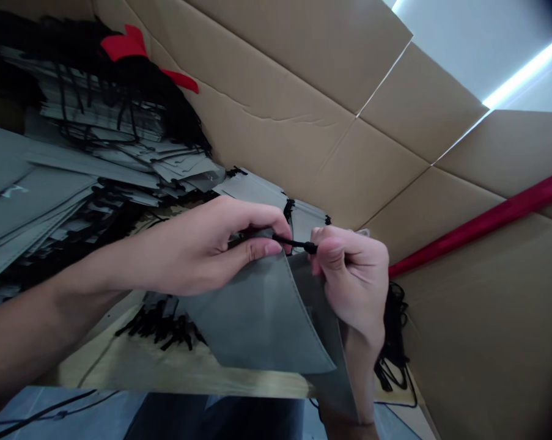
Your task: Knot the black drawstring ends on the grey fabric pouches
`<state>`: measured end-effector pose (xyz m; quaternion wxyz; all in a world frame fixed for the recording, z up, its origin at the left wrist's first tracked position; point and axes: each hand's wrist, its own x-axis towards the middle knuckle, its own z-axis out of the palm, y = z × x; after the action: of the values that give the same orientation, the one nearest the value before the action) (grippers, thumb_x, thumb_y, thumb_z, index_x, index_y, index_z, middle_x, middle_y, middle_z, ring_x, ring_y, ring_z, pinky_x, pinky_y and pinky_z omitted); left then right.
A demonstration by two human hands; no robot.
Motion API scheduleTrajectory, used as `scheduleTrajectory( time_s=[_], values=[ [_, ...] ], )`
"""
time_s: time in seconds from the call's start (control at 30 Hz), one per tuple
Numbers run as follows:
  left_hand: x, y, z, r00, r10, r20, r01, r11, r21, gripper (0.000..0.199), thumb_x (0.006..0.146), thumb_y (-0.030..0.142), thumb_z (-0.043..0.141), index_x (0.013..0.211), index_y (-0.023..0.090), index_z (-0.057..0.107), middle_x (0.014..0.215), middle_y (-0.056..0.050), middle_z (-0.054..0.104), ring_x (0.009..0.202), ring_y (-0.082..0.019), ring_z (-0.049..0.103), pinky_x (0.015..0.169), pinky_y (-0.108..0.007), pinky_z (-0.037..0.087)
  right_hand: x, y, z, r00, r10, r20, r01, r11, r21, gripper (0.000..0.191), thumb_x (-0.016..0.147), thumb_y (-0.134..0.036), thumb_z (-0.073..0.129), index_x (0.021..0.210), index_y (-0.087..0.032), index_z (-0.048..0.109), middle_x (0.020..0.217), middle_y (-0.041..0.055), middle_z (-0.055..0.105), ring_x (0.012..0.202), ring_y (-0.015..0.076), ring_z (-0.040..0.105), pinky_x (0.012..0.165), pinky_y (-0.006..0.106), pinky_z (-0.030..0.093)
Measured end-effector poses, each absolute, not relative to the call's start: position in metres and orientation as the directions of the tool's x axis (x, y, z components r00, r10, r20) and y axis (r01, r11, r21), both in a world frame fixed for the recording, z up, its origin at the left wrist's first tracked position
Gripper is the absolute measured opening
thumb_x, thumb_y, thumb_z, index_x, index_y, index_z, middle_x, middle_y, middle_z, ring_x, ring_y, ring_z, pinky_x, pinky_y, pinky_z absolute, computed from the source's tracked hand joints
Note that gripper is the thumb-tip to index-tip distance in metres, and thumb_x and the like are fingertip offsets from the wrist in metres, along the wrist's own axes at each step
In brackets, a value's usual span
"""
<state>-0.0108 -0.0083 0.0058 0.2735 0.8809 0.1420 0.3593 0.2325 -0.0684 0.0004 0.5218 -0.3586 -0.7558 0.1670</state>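
A grey fabric pouch [261, 318] hangs open at the front of the bench, with stitching along its edge. At its upper edge my left hand [197, 244] pinches the fabric and a black cord between thumb and fingers. My right hand [353, 275] is closed on the dark tip of the black cord [296, 243], which stretches taut between both hands. The pouch's far panel passes in front of my right wrist.
Stacks of grey pouches [37, 183] with black cords lie at the left, red strips [126, 46] on top. A wooden bench edge [257, 382] runs in front. Cardboard [276, 122] stands behind; black cords [397, 330] and a red band [486, 220] are at right.
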Motion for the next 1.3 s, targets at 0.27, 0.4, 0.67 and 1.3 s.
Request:
scheduleTrajectory(
  time_s=[0.27, 0.4, 0.67, 1.3],
  values=[
    [-0.005, -0.011, 0.005, 0.685, 0.522, 0.507, 0.085, -0.75, 0.656, 0.015, 0.115, 0.028, 0.059, 0.115, 0.021, 0.073, 0.085, 0.003, 0.071, 0.074, -0.012, 0.059, 0.064, -0.024, 0.044, 0.223, -0.07, 0.005, -0.289, 0.705, 0.647, 0.552, 0.675, -0.489, 0.049, 0.114, -0.044, 0.082, 0.077, -0.02, 0.061, 0.065, -0.0067, 0.051, 0.059, 0.008, 0.04, 0.056, 0.026, 0.032],
    [0.005, -0.015, 0.002, 0.477, 0.664, 0.576, 0.129, -0.701, 0.701, 0.047, 0.118, 0.035, 0.052, 0.074, 0.02, 0.056, 0.068, 0.004, 0.048, 0.062, -0.011, 0.043, 0.054, -0.025, 0.034, 0.213, -0.072, 0.0, -0.249, 0.703, 0.667, 0.605, 0.65, -0.459, 0.04, 0.114, -0.038, 0.08, 0.083, -0.021, 0.061, 0.068, -0.0072, 0.052, 0.061, 0.0087, 0.042, 0.058, 0.026, 0.036],
    [0.005, -0.009, 0.0, 0.261, 0.771, 0.581, 0.063, -0.614, 0.787, 0.071, 0.116, 0.047, 0.065, 0.054, 0.02, 0.043, 0.054, 0.004, 0.029, 0.052, -0.008, 0.026, 0.047, -0.028, 0.02, 0.204, -0.073, -0.005, -0.381, 0.657, 0.65, 0.48, 0.742, -0.468, 0.014, 0.113, -0.027, 0.077, 0.099, -0.023, 0.075, 0.083, -0.002, 0.074, 0.07, 0.0126, 0.061, 0.067, 0.027, 0.051],
    [0.011, 0.008, -0.031, -0.028, 0.658, 0.753, 0.065, -0.75, 0.658, 0.041, 0.121, 0.06, 0.063, 0.103, 0.024, 0.063, 0.063, 0.009, 0.043, 0.051, -0.007, 0.036, 0.055, -0.034, 0.026, 0.186, -0.076, -0.016, -0.135, 0.706, 0.695, 0.506, 0.652, -0.564, 0.019, 0.105, -0.029, 0.081, 0.089, -0.021, 0.076, 0.065, -0.0059, 0.063, 0.052, 0.0072, 0.048, 0.048, 0.023, 0.038]
  ],
)
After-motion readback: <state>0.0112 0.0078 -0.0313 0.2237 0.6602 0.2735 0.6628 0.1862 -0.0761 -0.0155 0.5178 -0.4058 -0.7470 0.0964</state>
